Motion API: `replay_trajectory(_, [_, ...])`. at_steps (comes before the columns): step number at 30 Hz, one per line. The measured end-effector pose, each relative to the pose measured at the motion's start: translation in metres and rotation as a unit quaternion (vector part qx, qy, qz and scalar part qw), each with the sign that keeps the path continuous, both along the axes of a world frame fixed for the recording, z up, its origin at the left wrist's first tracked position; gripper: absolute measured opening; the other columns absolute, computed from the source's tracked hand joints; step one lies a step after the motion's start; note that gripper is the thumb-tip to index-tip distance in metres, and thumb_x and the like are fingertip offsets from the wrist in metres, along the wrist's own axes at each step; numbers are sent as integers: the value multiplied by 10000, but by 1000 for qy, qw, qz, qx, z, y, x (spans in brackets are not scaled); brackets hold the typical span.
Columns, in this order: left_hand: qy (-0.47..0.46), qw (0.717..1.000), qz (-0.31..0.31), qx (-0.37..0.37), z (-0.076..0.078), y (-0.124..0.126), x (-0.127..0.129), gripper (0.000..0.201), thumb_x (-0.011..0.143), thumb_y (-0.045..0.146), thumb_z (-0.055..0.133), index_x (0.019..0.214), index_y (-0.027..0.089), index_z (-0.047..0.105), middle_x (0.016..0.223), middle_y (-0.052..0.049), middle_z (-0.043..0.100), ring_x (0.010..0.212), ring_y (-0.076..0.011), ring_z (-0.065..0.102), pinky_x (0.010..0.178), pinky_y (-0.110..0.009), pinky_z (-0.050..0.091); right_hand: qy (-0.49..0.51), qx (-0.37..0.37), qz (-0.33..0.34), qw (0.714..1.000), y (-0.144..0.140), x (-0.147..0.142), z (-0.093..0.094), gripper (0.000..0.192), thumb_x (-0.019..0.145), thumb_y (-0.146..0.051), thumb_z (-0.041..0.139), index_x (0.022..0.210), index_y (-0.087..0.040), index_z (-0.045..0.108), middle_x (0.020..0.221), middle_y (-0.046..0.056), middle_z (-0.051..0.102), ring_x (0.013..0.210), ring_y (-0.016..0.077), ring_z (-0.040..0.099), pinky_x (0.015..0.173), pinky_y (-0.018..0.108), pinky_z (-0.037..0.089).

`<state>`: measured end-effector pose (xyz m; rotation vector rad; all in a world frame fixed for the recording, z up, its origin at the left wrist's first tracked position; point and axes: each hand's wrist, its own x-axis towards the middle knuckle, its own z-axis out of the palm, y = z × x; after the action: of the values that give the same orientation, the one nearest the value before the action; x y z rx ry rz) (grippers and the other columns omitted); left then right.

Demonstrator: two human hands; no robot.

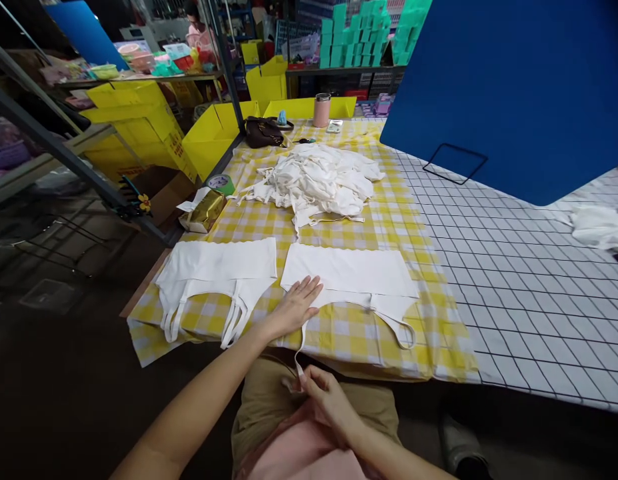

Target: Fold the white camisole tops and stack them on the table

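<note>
A white strappy camisole top (pixel 349 268) lies flat on the yellow checked tablecloth (pixel 339 333) in front of me. My left hand (pixel 299 305) rests on its left part, fingers stretched out. One shoulder strap (pixel 301 343) runs from under that hand over the table's edge. Just past the edge, above my lap, my right hand (pixel 321 393) pinches the strap's end between thumb and fingers. The other strap (pixel 403 333) lies looped on the cloth at the right. To the left, a stack of similar white tops (pixel 223 261) lies with its straps toward me.
A heap of white garments (pixel 321 177) sits farther back. Green tape (pixel 220 184) and a gold packet (pixel 205 210) lie at the left edge. A dark bag (pixel 263 131), pink tumbler (pixel 321 110) and phone (pixel 335 126) stand behind. A large blue board (pixel 509 87) rises at right.
</note>
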<state>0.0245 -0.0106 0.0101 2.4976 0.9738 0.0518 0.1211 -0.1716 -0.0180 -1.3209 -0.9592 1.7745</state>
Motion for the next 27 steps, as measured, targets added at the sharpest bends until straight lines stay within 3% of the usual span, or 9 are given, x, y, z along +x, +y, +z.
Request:
replay_trajectory(3, [-7,1000,-10,21,-10,2,-2,530,919,275,367,1414,185,201,1500,-94,129,1384,-205,32,1124,-421,123,10,-4,34,999,-17,17,36,385,847,-555,421,702,-198,423,560,-34,485,585,120,492,596,243,384])
replay_trajectory(6, [-12,999,-15,33,-16,2,-2,531,925,287,352,1419,188,183,1499,-96,139,1385,-200,32,1123,-412,127,-154,99,116,976,-29,38,73,313,912,-447,351,737,-203,440,565,-40,471,543,101,440,545,217,343])
replay_trajectory(10, [-6,999,-17,32,-15,2,-2,527,928,291,342,1419,183,181,1500,-94,136,1385,-203,43,1123,-404,127,-348,344,227,842,-25,64,117,292,931,-288,312,688,-199,448,615,6,549,568,114,472,576,229,351])
replay_trajectory(12, [3,1000,-16,26,-13,2,-1,530,927,289,347,1418,174,184,1502,-92,130,1386,-205,44,1124,-396,120,-389,395,268,788,-18,75,138,262,921,-238,343,688,-202,456,615,9,569,552,117,495,565,230,358])
replay_trajectory(15, [5,1000,-14,19,-11,2,-1,533,928,285,346,1419,171,176,1504,-90,120,1387,-202,39,1125,-392,107,-438,416,284,744,-4,90,167,227,895,-183,394,688,-211,483,609,0,579,537,120,524,551,229,379])
replay_trajectory(20, [-20,1000,-9,-3,-10,0,-1,533,926,288,348,1420,196,173,1506,-77,112,1388,-188,41,1126,-394,92,-491,492,223,684,22,115,202,290,865,-111,317,835,-217,585,720,46,664,605,150,608,519,239,423])
replay_trajectory(23, [-42,998,5,-47,-7,2,-2,539,909,265,384,1413,190,209,1504,-73,115,1389,-181,46,1130,-396,70,-512,492,176,682,43,127,216,235,878,-193,370,908,-222,602,737,41,689,596,161,631,489,246,429])
replay_trajectory(27, [-130,973,60,-182,16,7,-3,509,888,264,425,1381,214,308,1490,-54,194,1383,-180,115,1132,-394,81,-530,406,145,731,75,131,226,192,866,-335,438,794,-223,576,523,-11,608,373,119,499,383,238,332])
